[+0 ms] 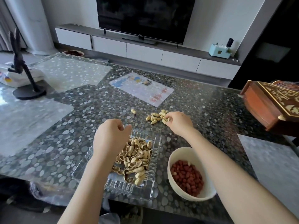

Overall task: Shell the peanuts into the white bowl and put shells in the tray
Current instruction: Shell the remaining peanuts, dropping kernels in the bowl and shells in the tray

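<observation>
Over tray (129, 189), L hand (111, 136) curled, R hand (179, 122) pinches peanut (168, 119)

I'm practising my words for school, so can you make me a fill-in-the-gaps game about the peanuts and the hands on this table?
The white bowl holds ____ kernels.
The left hand hovers over the glass tray full of empty ____.
The right hand pinches a ____ from the pile on the table.
Missing words: red, shells, peanut.
</observation>
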